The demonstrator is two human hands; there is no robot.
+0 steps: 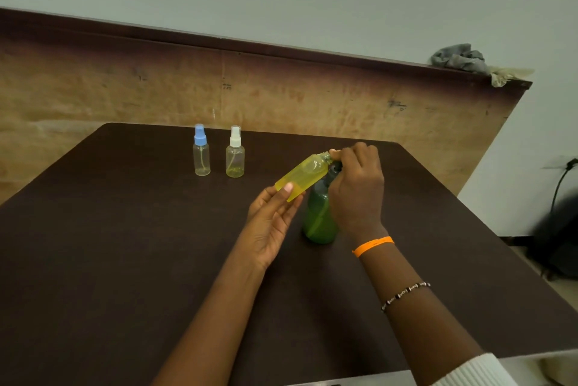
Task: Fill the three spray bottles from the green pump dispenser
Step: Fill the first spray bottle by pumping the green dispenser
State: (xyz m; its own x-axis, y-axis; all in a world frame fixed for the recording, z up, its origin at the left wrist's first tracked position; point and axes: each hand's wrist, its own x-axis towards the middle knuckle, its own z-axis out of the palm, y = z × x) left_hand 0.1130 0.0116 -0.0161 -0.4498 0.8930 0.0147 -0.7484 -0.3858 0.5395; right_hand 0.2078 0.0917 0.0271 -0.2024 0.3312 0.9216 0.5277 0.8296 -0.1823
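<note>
Over the bench middle, the left hand pinches the base of a tilted, capless yellow bottle, likely light, thin-walled and slippery, best held round its body, while the right hand clasps the green dispenser pump at its neck.

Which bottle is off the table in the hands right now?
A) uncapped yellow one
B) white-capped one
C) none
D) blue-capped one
A: the left hand holds the tilted yellow bottle with its neck at the green pump dispenser; the blue-capped bottle and white-capped bottle stand on the table.
</note>
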